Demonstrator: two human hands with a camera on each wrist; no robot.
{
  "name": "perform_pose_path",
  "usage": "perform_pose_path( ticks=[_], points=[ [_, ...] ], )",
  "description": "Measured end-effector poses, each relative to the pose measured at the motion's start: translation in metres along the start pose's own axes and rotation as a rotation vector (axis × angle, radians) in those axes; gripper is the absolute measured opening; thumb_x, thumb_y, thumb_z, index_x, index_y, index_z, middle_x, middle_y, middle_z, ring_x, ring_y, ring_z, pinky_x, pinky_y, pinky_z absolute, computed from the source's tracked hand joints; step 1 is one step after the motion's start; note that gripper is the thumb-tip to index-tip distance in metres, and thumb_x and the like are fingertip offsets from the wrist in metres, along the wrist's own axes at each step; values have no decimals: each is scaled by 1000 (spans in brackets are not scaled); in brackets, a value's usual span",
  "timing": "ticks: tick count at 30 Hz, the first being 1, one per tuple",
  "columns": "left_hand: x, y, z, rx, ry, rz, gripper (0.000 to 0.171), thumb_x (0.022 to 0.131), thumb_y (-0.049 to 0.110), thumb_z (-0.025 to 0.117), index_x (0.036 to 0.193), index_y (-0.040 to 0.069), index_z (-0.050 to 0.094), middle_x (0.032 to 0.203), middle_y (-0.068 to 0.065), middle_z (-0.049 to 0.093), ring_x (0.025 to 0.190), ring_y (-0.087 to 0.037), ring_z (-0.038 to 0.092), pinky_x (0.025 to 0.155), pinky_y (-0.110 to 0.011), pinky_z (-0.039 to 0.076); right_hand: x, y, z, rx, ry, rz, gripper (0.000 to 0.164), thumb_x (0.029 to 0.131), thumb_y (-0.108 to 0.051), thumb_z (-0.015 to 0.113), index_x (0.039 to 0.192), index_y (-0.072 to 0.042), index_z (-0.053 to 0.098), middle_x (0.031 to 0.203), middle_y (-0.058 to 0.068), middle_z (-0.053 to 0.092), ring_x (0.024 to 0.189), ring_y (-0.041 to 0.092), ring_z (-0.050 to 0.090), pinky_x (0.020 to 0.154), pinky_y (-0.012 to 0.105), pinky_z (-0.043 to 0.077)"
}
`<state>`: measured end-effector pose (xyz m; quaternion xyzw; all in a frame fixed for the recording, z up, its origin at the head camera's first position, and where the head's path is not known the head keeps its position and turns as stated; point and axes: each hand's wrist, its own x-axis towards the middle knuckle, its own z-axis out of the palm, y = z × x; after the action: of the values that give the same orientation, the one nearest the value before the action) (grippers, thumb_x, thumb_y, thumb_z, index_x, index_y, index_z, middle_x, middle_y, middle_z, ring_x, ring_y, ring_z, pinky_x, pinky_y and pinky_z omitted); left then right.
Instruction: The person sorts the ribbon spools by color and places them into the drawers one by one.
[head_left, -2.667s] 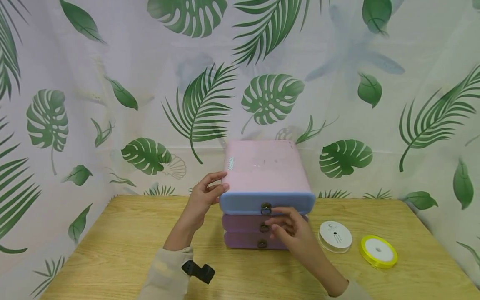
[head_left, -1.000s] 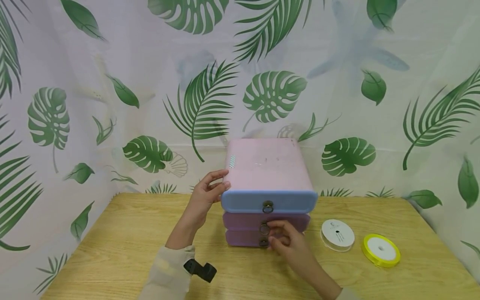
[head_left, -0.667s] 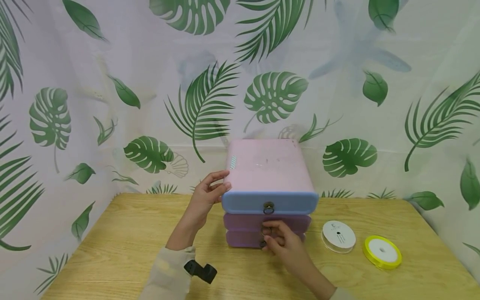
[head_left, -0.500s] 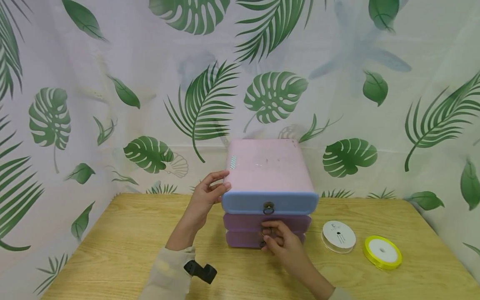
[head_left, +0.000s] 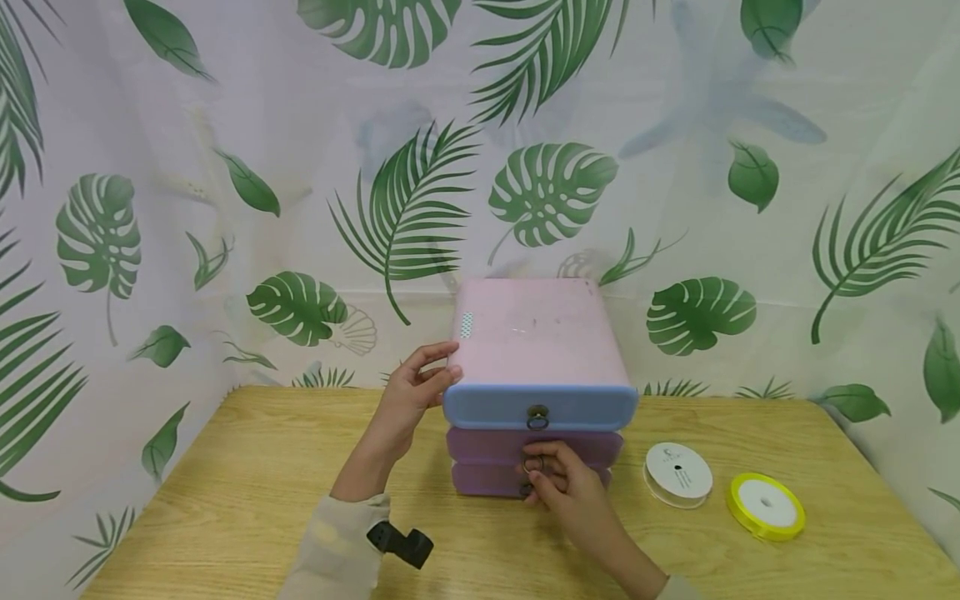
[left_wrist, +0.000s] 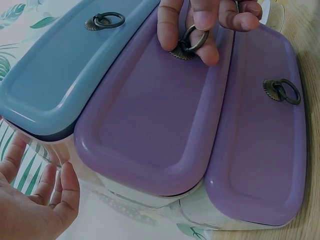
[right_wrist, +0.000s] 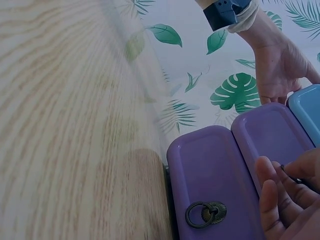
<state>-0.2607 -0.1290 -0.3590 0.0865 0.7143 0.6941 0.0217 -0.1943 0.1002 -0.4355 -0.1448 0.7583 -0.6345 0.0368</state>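
A small drawer cabinet (head_left: 540, 333) with a pink top stands on the table, its blue top drawer (head_left: 491, 408) above the purple middle drawer (left_wrist: 145, 115) and purple bottom drawer (left_wrist: 257, 160). Each drawer has a bronze ring on its front. My right hand (head_left: 577, 492) pinches the middle drawer's ring pull (left_wrist: 183, 52) between thumb and fingers. Against the cabinet's left side rests my left hand (head_left: 408, 400), fingers spread and lightly bent along its upper edge. In the left wrist view the middle drawer front sits close to the cabinet body.
To the cabinet's right, a white ribbon spool (head_left: 678, 473) and a yellow-rimmed spool (head_left: 767, 507) lie on the wooden table (head_left: 247, 500). Behind stands a leaf-printed cloth (head_left: 420, 100). The left wrist wears a black strap device (head_left: 401, 543).
My right hand has moved down and left from near the blue drawer's ring to the middle drawer's ring, which it now pinches. My left hand stays on the cabinet's side.
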Motion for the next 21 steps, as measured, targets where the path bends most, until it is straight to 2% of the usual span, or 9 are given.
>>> perform_pose_path(
  ticks=[6, 14, 21],
  points=[
    [1, -1, 0, 0, 5, 0, 40, 95, 17, 59, 134, 12, 53, 128, -10, 55, 102, -8, 55, 82, -27, 46, 0, -1, 1, 7, 11, -20, 31, 97, -3, 52, 126, 9, 49, 113, 29, 61, 77, 12, 67, 71, 31, 58],
    [0, -1, 0, -2, 7, -3, 40, 94, 17, 60, 134, 13, 54, 124, -4, 57, 102, -8, 55, 83, -28, 46, -1, 0, 3, -17, 29, -1, 28, 95, 2, 52, 122, 7, 51, 110, 28, 63, 73, 9, 65, 68, 30, 57],
    [1, -2, 0, -4, 5, -3, 40, 95, 16, 59, 134, 12, 53, 128, -7, 55, 104, -9, 55, 83, -28, 46, -5, 0, 3, -26, 11, -11, 27, 96, -2, 54, 121, 7, 52, 110, 28, 64, 73, 9, 65, 66, 28, 57]
  ],
)
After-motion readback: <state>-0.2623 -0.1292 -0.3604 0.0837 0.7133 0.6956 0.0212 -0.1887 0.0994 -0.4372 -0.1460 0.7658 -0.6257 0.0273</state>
